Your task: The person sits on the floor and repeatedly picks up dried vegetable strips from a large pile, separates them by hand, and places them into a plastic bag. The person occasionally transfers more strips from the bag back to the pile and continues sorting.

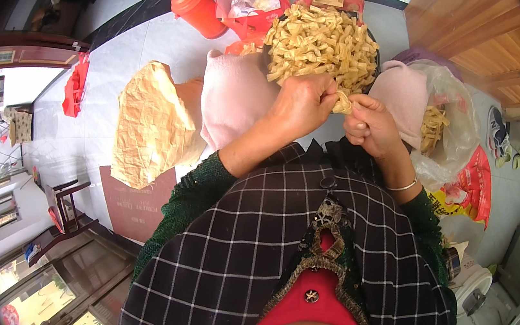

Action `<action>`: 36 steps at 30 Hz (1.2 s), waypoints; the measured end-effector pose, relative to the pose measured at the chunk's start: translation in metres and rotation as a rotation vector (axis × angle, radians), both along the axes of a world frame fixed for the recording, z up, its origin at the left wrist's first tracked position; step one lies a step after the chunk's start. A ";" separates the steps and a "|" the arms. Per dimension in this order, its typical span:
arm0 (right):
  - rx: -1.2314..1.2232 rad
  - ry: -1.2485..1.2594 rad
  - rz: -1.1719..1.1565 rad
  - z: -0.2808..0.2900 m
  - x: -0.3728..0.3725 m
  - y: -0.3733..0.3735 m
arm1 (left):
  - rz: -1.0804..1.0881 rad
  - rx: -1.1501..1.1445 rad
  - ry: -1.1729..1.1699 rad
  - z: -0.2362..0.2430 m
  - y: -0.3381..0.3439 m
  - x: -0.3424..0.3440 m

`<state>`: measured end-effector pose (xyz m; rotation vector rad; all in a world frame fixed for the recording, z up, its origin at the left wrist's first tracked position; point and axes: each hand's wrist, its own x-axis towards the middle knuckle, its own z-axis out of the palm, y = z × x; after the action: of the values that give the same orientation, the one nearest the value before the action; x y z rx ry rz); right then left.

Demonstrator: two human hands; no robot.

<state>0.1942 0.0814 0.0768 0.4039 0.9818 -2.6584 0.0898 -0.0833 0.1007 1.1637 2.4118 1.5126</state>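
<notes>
Pinched between the fingertips of both my hands is a pale yellow tofu-skin knot [343, 103]. My left hand [305, 103] is closed on one side of it, and my right hand [373, 126], with a bracelet at the wrist, grips the other side. Just beyond them, a heap of similar yellow knots [323, 43] fills a dark round container. Pink cloths lie on either side of my hands, one left [232, 94] and one right [401, 98]. To the right, a clear plastic bag [457, 115] holds more yellow pieces [433, 128].
A crumpled brown paper bag [151, 123] stands at the left, near a reddish-brown board [135, 202] on the floor. Farther off are an orange thermos [195, 10] and a red-and-white bag [250, 5]. A red and yellow printed sack [471, 188] lies right. Wooden cabinets [489, 41] stand behind.
</notes>
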 end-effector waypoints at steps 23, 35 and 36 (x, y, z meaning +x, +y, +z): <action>0.470 0.416 -0.144 0.060 -0.010 0.021 | -0.692 0.561 -1.448 0.009 -0.029 -0.023; 0.620 0.203 0.001 0.044 -0.034 0.006 | -0.289 -0.245 0.155 0.029 -0.020 -0.030; 0.661 0.177 -0.007 0.049 -0.037 0.004 | -0.340 -0.228 0.121 0.023 -0.014 -0.029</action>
<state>0.1574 0.0854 0.1261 0.2979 1.9143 -2.3375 0.0605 -0.0972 0.1239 1.5498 2.2320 1.0676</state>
